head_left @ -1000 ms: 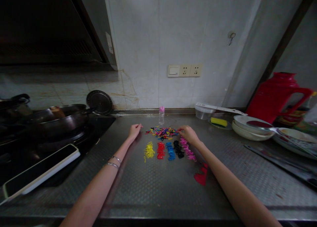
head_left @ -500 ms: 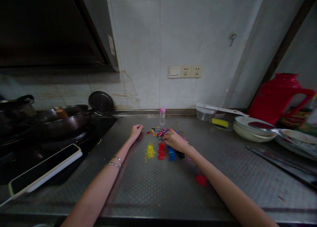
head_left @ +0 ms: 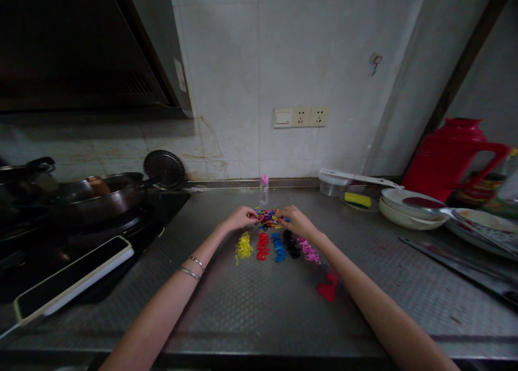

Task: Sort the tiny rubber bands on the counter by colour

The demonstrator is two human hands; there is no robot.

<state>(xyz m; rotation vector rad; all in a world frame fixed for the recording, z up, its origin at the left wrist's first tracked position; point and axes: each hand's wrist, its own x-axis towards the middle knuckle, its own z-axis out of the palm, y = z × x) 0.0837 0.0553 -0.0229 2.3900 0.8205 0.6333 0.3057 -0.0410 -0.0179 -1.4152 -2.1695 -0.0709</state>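
A mixed heap of small coloured bands (head_left: 268, 217) lies on the metal counter. At its left edge is my left hand (head_left: 243, 218), fingers pinched together; anything between them is too small to name. My right hand (head_left: 296, 221) touches the heap's right edge, its fingers bent and partly hidden. In front of the heap are separate piles: yellow (head_left: 244, 245), red (head_left: 263, 247), blue (head_left: 278, 247), black (head_left: 291, 244) and pink (head_left: 309, 250). A red heart-shaped piece (head_left: 327, 288) lies beside my right forearm. Behind the heap a clear bottle (head_left: 264, 191) with a pink cap stands upright.
A phone (head_left: 75, 274) lies by the stove at left, with a pan (head_left: 101, 198) behind it. To the right are a plastic container (head_left: 334, 183), a yellow sponge (head_left: 358, 200), stacked bowls (head_left: 408, 215), a long dark utensil (head_left: 453, 268) and a red jug (head_left: 443, 160).
My left hand has moved right to the heap's edge. My right hand has shifted right, off the middle of the heap, uncovering the black and pink piles.
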